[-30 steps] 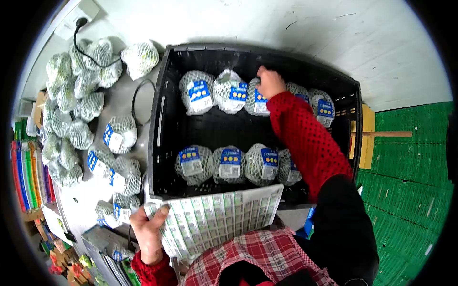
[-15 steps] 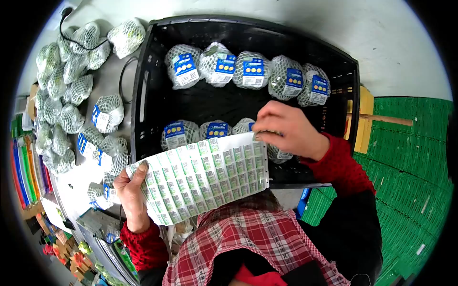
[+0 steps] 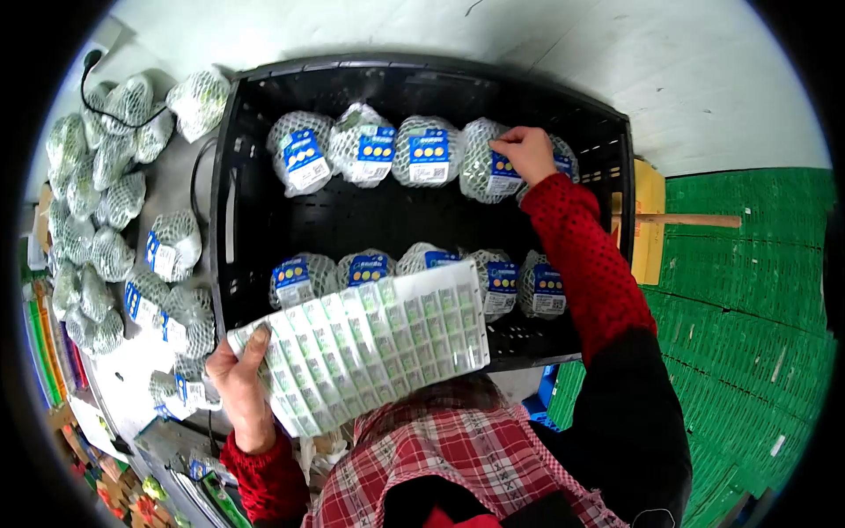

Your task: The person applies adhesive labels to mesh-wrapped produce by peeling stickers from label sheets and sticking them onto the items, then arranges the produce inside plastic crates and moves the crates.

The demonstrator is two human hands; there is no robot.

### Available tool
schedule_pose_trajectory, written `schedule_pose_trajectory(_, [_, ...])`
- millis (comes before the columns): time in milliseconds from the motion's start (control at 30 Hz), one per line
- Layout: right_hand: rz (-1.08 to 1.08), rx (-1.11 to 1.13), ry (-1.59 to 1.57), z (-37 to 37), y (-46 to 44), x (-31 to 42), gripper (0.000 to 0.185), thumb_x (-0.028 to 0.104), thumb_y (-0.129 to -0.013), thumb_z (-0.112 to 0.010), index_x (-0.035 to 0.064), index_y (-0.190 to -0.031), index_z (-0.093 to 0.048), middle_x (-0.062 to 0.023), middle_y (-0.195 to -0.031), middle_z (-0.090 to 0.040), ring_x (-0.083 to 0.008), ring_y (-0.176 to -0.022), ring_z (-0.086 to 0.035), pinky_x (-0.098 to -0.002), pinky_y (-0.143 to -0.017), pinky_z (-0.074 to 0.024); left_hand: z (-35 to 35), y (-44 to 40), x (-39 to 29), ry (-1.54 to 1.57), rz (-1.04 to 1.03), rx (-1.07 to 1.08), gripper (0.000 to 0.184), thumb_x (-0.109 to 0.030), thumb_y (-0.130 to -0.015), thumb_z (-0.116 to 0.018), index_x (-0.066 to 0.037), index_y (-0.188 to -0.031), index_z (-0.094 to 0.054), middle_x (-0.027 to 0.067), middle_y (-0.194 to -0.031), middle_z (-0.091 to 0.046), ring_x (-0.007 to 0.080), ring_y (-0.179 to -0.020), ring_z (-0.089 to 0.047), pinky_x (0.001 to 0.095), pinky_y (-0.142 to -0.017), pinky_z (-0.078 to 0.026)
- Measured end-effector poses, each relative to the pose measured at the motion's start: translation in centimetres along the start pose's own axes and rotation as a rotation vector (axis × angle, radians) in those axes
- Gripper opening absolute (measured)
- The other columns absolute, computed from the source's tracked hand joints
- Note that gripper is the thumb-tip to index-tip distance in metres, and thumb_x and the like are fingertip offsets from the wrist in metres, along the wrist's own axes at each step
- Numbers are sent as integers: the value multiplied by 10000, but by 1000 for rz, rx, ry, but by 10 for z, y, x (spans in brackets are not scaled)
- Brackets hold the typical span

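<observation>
My left hand (image 3: 241,387) pinches the left edge of a white sheet of stickers (image 3: 374,348), printed in rows of small green labels with codes. The sheet is tilted over the near side of a black crate (image 3: 330,220). My right hand (image 3: 531,155) reaches into the crate's far row, its fingers drawn together against a round net-wrapped produce pack (image 3: 480,167) beside its blue-and-white label. Whether a sticker is under those fingertips I cannot make out. The far row also holds another labelled pack (image 3: 429,145); part of the near row shows behind the sheet.
On the metal table at left lie several unlabelled net-wrapped packs (image 3: 113,158) and several with blue labels (image 3: 172,246). A black cable (image 3: 123,121) runs over them. Green stacked crates (image 3: 748,326) and a yellow box (image 3: 650,224) stand at right.
My right hand has left the sheet's upper right corner and moved up to a pack in the far row. My left hand still holds the sheet. The whole view has shifted slightly.
</observation>
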State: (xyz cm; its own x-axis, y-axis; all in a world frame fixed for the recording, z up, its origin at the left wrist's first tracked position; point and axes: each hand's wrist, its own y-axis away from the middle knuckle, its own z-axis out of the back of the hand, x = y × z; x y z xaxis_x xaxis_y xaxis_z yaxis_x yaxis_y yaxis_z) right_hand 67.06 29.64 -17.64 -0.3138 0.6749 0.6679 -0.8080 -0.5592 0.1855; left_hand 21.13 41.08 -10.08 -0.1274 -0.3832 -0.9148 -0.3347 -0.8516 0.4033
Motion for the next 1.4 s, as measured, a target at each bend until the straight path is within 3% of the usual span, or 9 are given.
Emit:
schedule_pose_trajectory(100, [141, -164, 496, -9, 5, 17, 387, 271, -757, -815, 7, -1005, -680, -116, -794, -732, -193, -628, -709, -323, -651, -553, 9, -10, 6, -66, -27, -32, 125, -54, -897, -677, 45, -972, -693, 61, -848, -712, 92, -679, -621, 225, -625, -473])
schedule_pose_trajectory(200, [280, 397, -258, -10, 62, 56, 379, 140, -731, -813, 25, -1071, -692, -89, -865, -706, -129, -769, -648, -276, -719, -518, 9, -6, 9, -11, -89, -12, 124, -63, -879, -726, 42, -940, -702, 45, -812, -708, 61, -662, -594, 206, -617, -458])
schedule_pose_trajectory(333, [769, 749, -233, -42, 147, 119, 523, 248, -734, -823, -4, -1153, -638, -142, -1079, -637, -250, -913, -642, -345, -769, -523, 2, -8, -1, 39, -72, 40, 137, -85, -870, -749, 36, -912, -701, 49, -798, -711, 60, -653, -596, 208, -615, -463])
schedule_pose_trajectory(400, [746, 796, -243, -53, 163, 126, 446, 122, -762, -790, 2, -1163, -636, -119, -1044, -640, -237, -935, -639, -327, -812, -521, -1, -7, -4, 8, -81, 64, 138, -78, -859, -759, 37, -905, -700, 51, -796, -713, 56, -648, -595, 206, -611, -472])
schedule_pose_trajectory(633, [847, 596, -111, -61, 175, 125, 302, 70, -756, -758, 15, -1041, -676, -94, -898, -652, -278, -765, -658, -335, -640, -541, -3, -11, -3, -88, -34, 135, 126, -75, -887, -718, 40, -933, -698, 62, -788, -707, 70, -640, -605, 214, -591, -465])
schedule_pose_trajectory(833, [1166, 220, 161, -69, 183, 121, 201, 123, -703, -744, 58, -880, -675, -33, -777, -559, -189, -654, -591, -324, -527, -495, -5, -18, -5, -104, 83, 165, 152, -116, -888, -718, 31, -906, -689, 51, -771, -698, 69, -626, -597, 214, -583, -458])
schedule_pose_trajectory(933, [1237, 184, 240, -65, 189, 117, 202, 123, -703, -668, 47, -891, -664, -60, -805, -571, -208, -713, -595, -315, -575, -505, -8, -26, 6, -66, 135, 124, 150, -101, -873, -730, 43, -858, -695, 57, -736, -699, 70, -603, -600, 215, -553, -455])
schedule_pose_trajectory(1333, [1159, 258, 185, -45, 178, 74, 170, 62, -742, -678, 22, -906, -660, -59, -830, -605, -172, -727, -629, -277, -577, -504, -36, -55, 29, -81, 289, 211, 186, -73, -859, -697, 92, -943, -685, 97, -787, -707, 134, -623, -642, 257, -599, -507])
schedule_pose_trajectory(1400, [539, 463, -389, -8, 153, 59, 109, 63, -825, -675, 18, -924, -679, -63, -822, -656, -127, -750, -651, -253, -571, -502, -36, -49, 23, -127, 254, 151, 203, -93, -851, -708, 90, -936, -683, 94, -788, -705, 124, -626, -630, 249, -599, -494])
